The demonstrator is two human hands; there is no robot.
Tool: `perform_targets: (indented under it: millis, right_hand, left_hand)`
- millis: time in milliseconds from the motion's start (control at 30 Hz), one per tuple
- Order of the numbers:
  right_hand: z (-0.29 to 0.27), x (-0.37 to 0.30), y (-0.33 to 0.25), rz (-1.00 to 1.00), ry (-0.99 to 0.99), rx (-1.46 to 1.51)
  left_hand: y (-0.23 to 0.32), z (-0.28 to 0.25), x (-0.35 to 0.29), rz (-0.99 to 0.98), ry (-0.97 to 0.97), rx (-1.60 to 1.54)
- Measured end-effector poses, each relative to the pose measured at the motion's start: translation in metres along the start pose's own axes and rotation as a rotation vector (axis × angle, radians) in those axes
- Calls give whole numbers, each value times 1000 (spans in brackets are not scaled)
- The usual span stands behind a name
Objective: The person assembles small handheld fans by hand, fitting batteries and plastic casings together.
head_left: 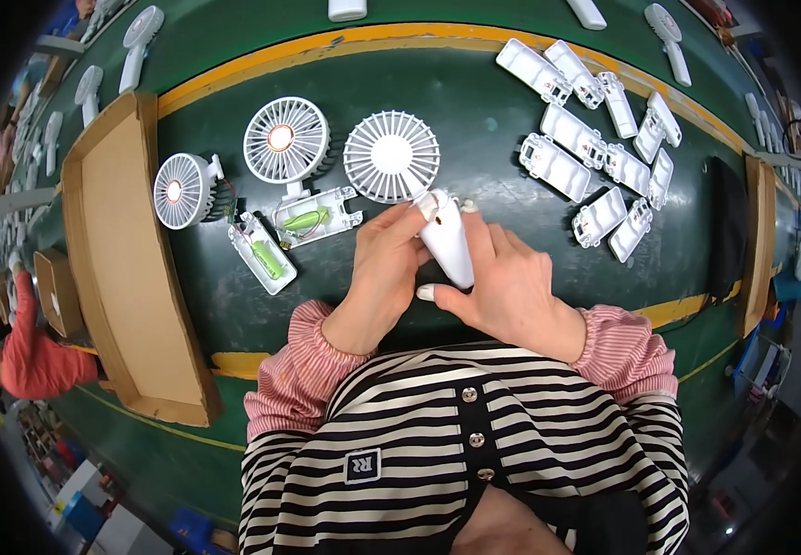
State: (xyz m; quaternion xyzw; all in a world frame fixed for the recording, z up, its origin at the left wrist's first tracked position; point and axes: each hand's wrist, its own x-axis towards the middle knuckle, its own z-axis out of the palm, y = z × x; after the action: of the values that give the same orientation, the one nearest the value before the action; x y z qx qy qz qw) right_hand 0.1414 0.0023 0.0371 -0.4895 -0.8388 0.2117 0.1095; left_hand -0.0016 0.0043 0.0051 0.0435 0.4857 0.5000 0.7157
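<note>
A white handheld fan (pixel 447 248) lies between my hands, its round grille pointing away from me and its handle toward me. My left hand (pixel 384 273) closes on the handle's upper left side, thumb on top near the neck. From the right, my right hand (pixel 519 291) grips the handle, with its thumb by the lower end and its fingers along the side. To the left, two more fan heads, one upright (pixel 276 139) and one tilted (pixel 178 191), are wired to opened handle halves (pixel 340 218) with green batteries (pixel 266 260) inside.
Several loose white handle covers (pixel 555 166) are spread at the right of the green table (pixel 474 120). A long cardboard tray (pixel 123 268) stands at the left edge, and a black item (pixel 722 227) lies at the right. Another person (pixel 35 347) is at far left.
</note>
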Motion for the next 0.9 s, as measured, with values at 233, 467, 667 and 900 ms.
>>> perform_targets:
  millis: [233, 467, 667, 900]
  right_hand:
    - [1, 1, 0, -52, 21, -150]
    - [9, 3, 5, -100, 32, -162]
    - [5, 4, 6, -103, 17, -89]
    - [11, 14, 18, 201, -25, 525]
  left_hand:
    - [-1, -4, 3, -34, -21, -6]
    - [-3, -2, 4, -49, -2, 0]
    - [-2, -3, 2, -20, 11, 12]
    - [-2, -6, 0, 90, -100, 53]
